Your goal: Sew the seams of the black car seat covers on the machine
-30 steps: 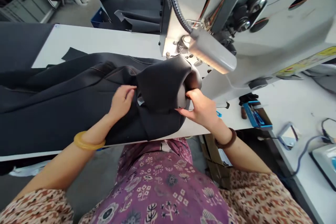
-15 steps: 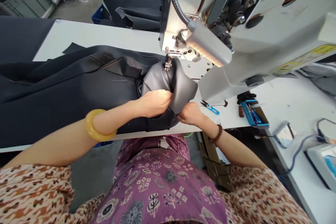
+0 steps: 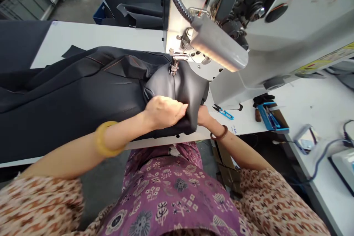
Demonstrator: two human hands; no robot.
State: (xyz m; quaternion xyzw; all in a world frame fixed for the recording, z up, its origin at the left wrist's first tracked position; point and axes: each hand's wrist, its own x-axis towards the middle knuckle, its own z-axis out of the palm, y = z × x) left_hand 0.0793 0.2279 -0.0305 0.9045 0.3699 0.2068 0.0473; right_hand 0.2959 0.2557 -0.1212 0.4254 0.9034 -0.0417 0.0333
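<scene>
A large piece of black leather-like material with orange stitching stretches across the sewing table. Its bunched right end lies beneath the presser foot of a sewing machine. My left hand is closed on the near edge of this end, thumb and fingers pinched together. On the right, my right hand reaches behind a raised flap of the material, which covers most of its fingers; it appears to grip the flap from beneath. A seam runs from the foot toward my left hand.
A lamp hangs low beside the needle. Blue thread snips lie right of my right hand, near a blue box of tools. More black material is piled behind the white table.
Both hands have shifted slightly right, my left one also a little nearer me. The flap between them is spread flatter, and more of my right hand is behind it.
</scene>
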